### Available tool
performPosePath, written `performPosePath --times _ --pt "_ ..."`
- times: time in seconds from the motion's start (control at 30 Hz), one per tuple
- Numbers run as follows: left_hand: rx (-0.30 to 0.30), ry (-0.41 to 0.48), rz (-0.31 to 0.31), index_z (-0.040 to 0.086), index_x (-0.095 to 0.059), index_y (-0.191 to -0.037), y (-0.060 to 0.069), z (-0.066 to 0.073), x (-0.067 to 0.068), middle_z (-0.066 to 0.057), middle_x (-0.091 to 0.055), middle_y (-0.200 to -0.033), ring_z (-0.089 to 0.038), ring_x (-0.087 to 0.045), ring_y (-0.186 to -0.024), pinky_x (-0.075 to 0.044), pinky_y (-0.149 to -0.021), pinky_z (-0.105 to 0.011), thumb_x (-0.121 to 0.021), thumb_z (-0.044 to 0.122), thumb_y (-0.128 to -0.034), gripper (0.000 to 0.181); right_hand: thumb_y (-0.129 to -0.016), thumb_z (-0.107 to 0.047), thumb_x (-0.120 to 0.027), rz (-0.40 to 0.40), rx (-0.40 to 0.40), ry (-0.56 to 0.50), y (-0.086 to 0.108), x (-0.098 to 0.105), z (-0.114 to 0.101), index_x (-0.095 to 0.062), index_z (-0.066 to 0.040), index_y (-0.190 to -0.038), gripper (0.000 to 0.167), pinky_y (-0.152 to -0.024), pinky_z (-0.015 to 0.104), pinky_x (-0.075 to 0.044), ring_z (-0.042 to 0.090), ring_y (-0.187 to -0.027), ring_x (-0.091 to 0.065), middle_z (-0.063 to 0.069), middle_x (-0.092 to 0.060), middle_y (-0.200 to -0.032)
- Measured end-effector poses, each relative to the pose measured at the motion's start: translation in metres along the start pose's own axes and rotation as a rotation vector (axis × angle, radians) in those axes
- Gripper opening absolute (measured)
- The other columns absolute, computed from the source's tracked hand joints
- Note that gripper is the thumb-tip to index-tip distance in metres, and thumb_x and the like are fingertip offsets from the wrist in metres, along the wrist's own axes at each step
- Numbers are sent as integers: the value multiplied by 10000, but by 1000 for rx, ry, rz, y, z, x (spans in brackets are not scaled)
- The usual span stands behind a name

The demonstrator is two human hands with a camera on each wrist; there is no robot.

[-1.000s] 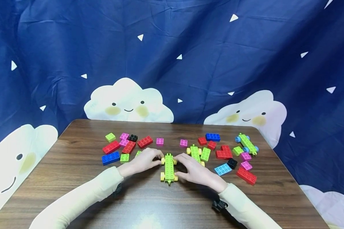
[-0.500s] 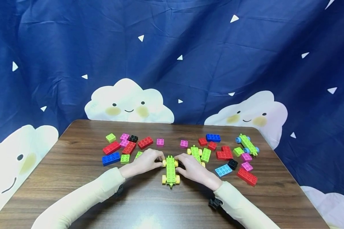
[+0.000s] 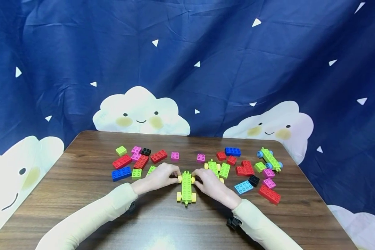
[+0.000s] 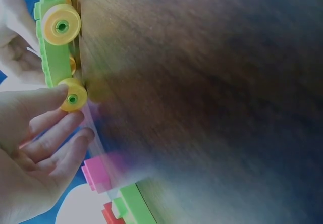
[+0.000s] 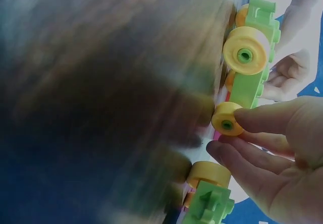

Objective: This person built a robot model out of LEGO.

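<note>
A lime green toy car base (image 3: 186,188) with yellow wheels stands on the table between my hands, lengthwise to me. My left hand (image 3: 163,174) pinches its far left wheel (image 4: 74,97), the thumb on the wheel's edge and the fingers behind it. On the other side my right hand (image 3: 211,183) pinches the far right wheel (image 5: 228,119) with thumb and fingers. The two near wheels are untouched. Just beyond my right hand is a second green car base (image 3: 212,167) with yellow wheels, partly hidden by that hand.
Several loose bricks lie left, among them a blue brick (image 3: 121,174) and a red brick (image 3: 122,161). To the right are a light blue brick (image 3: 243,187), a red brick (image 3: 269,194) and a green car base with blue wheels (image 3: 270,159). A patterned cloth (image 3: 187,52) hangs behind the table.
The car base between my hands has shifted slightly right and nearer and sits a little straighter. My right hand has closed in on its far right wheel. The loose bricks stay put.
</note>
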State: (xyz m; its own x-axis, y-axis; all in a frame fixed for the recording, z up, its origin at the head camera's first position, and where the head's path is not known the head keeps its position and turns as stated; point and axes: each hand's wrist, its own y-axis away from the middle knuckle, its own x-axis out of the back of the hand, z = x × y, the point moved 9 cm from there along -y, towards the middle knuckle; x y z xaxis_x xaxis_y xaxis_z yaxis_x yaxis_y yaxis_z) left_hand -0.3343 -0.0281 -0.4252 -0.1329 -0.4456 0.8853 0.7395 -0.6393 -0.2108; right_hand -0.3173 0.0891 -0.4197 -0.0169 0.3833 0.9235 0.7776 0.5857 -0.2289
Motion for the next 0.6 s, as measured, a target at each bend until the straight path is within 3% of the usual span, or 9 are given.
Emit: performPosePath --times 0.27,0.43,0.6 --pt "1 11 -11 76 -715 -989 -1 -6 5 -52 -758 -957 -164 -716 -874 -581 -793 -290 -764 202 -864 184 -875 -68 -726 3 11 -1 -1 1 -1 -694 -19 -1030 166 -819 387 -580 224 -907 -698 113 -741 -982" --pt "26 22 20 27 -709 -1041 -8 -13 24 -92 -760 -990 -190 -723 -895 -588 -815 -331 -763 186 -865 243 -869 -70 -732 1 34 10 -2 2 -1 -698 -26 -1011 153 -768 352 -578 190 -850 -686 98 -741 -945" --pt "38 -22 51 -24 -684 -1093 -23 -24 42 -158 -741 -1031 -280 -707 -954 -573 -846 -398 -761 166 -863 308 -861 -72 -738 0 59 37 -3 3 -3 -700 -25 -996 147 -746 340 -576 181 -831 -686 92 -740 -926"
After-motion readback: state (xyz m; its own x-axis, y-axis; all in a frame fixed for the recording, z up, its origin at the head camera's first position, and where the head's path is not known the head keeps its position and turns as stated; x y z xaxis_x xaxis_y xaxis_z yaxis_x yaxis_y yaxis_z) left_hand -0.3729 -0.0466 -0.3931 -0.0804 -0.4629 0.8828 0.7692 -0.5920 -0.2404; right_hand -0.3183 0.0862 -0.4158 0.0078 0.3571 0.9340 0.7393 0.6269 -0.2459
